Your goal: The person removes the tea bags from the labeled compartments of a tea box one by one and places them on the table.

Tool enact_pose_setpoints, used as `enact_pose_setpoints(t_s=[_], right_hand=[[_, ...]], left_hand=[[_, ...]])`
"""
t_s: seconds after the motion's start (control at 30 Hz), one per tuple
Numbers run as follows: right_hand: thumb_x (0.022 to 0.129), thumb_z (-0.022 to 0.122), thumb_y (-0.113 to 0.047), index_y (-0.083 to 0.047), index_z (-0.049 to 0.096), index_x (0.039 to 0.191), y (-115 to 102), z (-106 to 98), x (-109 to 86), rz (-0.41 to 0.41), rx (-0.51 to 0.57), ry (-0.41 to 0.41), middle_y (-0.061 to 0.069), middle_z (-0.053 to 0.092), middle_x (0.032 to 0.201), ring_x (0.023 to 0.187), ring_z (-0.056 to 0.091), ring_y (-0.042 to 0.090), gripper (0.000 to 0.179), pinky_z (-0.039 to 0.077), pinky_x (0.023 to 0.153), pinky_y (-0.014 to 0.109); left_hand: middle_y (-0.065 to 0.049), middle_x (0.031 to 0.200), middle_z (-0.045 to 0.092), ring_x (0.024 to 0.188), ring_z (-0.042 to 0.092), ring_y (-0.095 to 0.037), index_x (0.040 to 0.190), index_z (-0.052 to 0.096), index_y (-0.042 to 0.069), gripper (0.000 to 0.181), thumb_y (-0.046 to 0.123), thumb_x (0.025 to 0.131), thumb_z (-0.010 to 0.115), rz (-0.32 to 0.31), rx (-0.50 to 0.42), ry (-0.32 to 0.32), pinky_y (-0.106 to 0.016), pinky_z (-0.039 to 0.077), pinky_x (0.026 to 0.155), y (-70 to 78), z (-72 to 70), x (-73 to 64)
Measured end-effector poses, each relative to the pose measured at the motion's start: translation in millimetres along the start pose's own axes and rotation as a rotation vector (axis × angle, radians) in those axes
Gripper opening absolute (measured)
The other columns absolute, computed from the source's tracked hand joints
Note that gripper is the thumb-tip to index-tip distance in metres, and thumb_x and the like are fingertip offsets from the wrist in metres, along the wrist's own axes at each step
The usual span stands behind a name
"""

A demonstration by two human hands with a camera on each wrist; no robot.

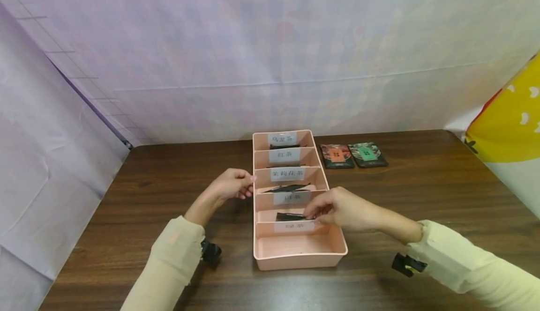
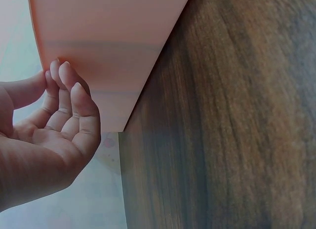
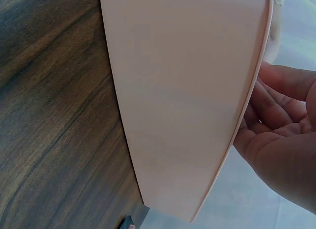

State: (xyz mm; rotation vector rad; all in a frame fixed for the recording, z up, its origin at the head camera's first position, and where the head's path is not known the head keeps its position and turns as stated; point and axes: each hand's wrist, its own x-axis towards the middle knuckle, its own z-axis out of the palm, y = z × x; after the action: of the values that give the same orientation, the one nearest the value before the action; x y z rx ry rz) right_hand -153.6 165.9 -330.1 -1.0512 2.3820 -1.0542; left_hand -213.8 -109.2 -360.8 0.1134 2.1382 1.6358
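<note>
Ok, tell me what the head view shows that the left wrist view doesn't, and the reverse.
Only the head view: the right hand pinching a dark packet, the inside of the pink box with its paper labels, and an orange-labelled packet and green-labelled packet beside it.

Only the left wrist view: the outer face of the box's left wall.

Both: the left hand at the box's edge, the wooden table and pale backdrop.

Pink box [image 1: 300,262], brown wood-grain table [image 1: 181,170]
</note>
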Motion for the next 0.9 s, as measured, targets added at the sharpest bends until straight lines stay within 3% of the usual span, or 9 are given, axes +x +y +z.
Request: enact_pose_setpoints(t_s=[0.3, 0.9], right_hand=[[0.075, 0.065, 0.008, -0.001, 0.068, 0.09, -2.8, -2.9, -1.4, -0.036, 0.006, 0.038, 0.002, 0.067, 0.084, 0.075, 0.061, 0.012, 0.018, 0.051, 0.067, 0.025], [0.077, 0.065, 0.008, -0.007, 0.071, 0.084, -5.5, -9.6, -4.0, -0.018, -0.034, 0.151, 0.0, 0.068, 0.083, 0.071, 0.062, 0.008, 0.017, 0.052, 0.062, 0.025]], left_hand=[[-0.006, 0.069, 0.054, 0.057, 0.052, -0.01, 0.09, 0.054, -0.013, 0.021, 0.007, 0.095, 0.048, 0.008, 0.0, -0.003, -0.02, 0.044, 0.053, 0.5, -0.4, -0.7], [-0.005, 0.069, 0.054, 0.057, 0.052, -0.009, 0.094, 0.052, -0.015, 0.022, 0.007, 0.095, 0.047, 0.017, -0.002, -0.004, -0.019, 0.044, 0.052, 1.6, 0.7, -2.4]])
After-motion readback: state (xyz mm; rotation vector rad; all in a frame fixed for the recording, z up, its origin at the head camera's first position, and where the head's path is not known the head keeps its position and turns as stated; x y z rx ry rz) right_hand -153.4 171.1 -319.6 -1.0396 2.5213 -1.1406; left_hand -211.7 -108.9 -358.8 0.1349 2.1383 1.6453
